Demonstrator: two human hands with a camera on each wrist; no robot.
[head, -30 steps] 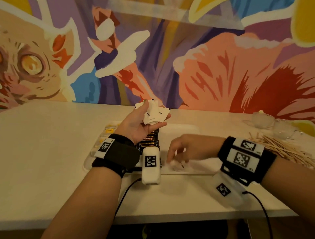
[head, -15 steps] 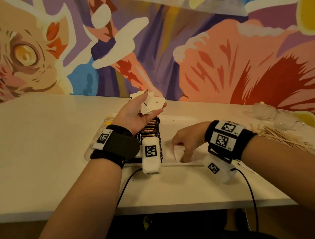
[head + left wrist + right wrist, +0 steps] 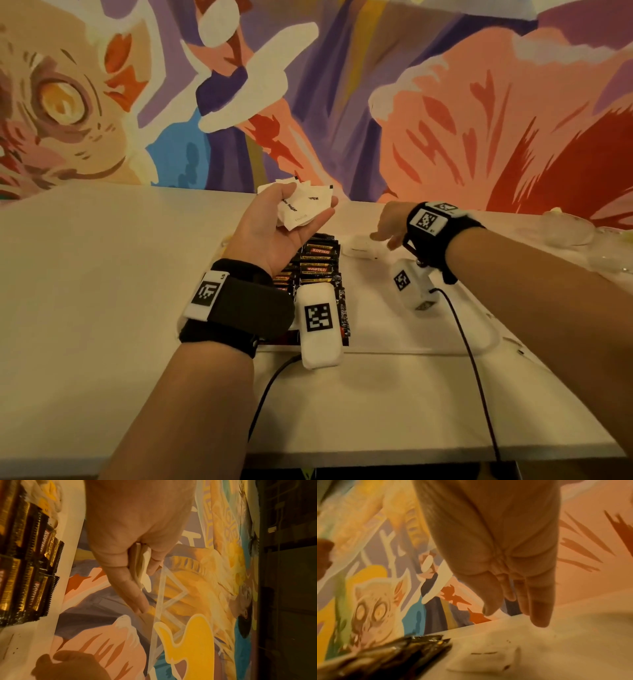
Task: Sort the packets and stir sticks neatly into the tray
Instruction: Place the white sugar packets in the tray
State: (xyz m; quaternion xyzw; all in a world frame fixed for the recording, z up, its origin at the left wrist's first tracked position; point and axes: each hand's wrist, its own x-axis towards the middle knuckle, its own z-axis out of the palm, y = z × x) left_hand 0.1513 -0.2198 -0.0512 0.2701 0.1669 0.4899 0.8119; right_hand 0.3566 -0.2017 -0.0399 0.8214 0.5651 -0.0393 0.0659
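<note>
A small fan of white paper sugar packets (image 3: pixel 301 207) with black print is clamped between the thumb and curled fingers of the left hand (image 3: pixel 274 233), which is held palm-up above the far end of the tray; in the left wrist view the packet edges (image 3: pixel 143 566) are seen squeezed between thumb and fingers. The fingers of the right hand (image 3: pixel 390 224) are kept fairly straight and close together, pointed downward, and nothing is held in them; in the right wrist view the fingertips (image 3: pixel 539 615) are seen just above the tray floor. Whether they touch it cannot be told. A single flat white paper packet (image 3: pixel 486 660) is laid on the tray floor just beside those fingertips, in the right-hand section; the same packet (image 3: pixel 363 248) is seen in the head view at the far end of that section.

Rows of dark brown and gold foil candy packets (image 3: pixel 317 263) are stacked in the tray's middle section, beneath the left wrist. The shallow white plastic tray (image 3: pixel 445 342) is set on a white table (image 3: pixel 85 274). A few yellowish packets (image 3: pixel 49 494) are glimpsed beyond the dark ones in the left wrist view. Clear plastic cups (image 3: pixel 568 231) are stood at the far right of the table. A brightly painted mural wall (image 3: pixel 342 85) is seen behind the table.
</note>
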